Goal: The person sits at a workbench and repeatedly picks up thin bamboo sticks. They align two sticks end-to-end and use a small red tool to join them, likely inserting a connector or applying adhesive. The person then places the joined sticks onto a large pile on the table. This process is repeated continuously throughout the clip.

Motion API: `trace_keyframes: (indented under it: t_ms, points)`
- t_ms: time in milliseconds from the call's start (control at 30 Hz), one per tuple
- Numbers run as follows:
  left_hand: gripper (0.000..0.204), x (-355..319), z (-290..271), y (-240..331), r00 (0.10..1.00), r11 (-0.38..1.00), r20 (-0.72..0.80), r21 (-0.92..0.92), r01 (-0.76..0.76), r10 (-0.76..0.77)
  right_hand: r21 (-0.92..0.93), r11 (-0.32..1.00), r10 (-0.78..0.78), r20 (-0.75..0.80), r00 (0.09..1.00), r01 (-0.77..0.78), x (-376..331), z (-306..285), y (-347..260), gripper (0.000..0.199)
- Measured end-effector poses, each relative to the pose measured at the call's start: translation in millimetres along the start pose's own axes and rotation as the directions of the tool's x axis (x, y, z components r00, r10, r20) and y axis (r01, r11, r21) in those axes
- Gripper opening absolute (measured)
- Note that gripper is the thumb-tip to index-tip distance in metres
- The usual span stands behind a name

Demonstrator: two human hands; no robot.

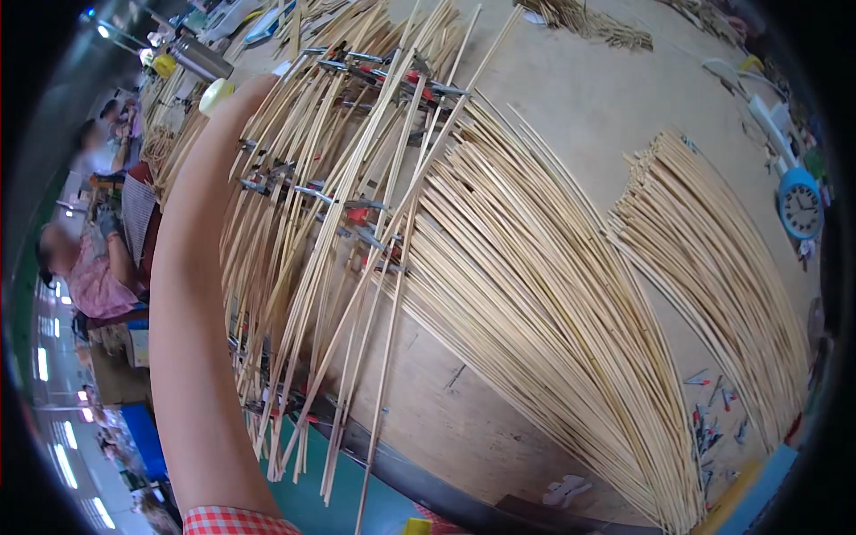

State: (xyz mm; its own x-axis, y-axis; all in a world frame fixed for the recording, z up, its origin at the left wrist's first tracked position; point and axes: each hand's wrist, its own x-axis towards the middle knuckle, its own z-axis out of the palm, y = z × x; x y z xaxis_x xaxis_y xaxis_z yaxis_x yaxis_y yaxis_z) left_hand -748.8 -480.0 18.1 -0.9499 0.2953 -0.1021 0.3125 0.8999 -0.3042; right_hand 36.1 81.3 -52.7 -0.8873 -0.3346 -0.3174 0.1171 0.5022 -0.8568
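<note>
Left arm (pixel 192 294) stretched far up the left edge of the workbench (pixel 615 116), hand lost behind clamped sticks (pixel 312 205) — grip impossible to tell. Right hand nowhere in view. Near the left edge, a fair number of thin sticks already pinned under metal clamps (pixel 352 218), red-handled, in crossing rows. Plenty left, by the look of it: one big loose fan of sticks (pixel 535 294) mid-bench, another bundle (pixel 713 267) toward the right edge, spare clamps (pixel 713 419) at the near right corner.

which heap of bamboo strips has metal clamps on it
The leftmost heap of bamboo strips, beside the person's left forearm: metal clamps cross it. The big middle fan and the right bundle lie loose.
</note>
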Motion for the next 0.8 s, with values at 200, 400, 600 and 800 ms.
trace_keyframes:
  t_ms: [200,400,600,800]
  points:
    - [0.020,26.3,0.7,6.9,0.999,1.000,0.040,-0.010,-0.004,0.005,0.010,0.999,0.033,-0.020,0.999,-0.033,-17.0,19.9,-1.9,0.031]
    - [0.020,19.6,8.4,0.1,0.996,1.000,0.087,0.003,0.023,-0.024,0.015,0.999,0.052,0.031,0.998,-0.053,-24.9,11.3,3.4,0.036]
    - [0.020,30.3,7.4,2.4,0.996,1.000,0.083,0.000,0.027,-0.027,-0.014,1.000,0.013,-0.057,0.998,-0.014,-21.4,14.2,-7.8,0.036]
    - [0.020,23.6,11.7,-8.0,0.993,0.998,0.100,-0.001,0.060,-0.060,0.092,0.995,0.040,0.015,0.999,-0.042,-32.3,12.7,6.2,0.036]
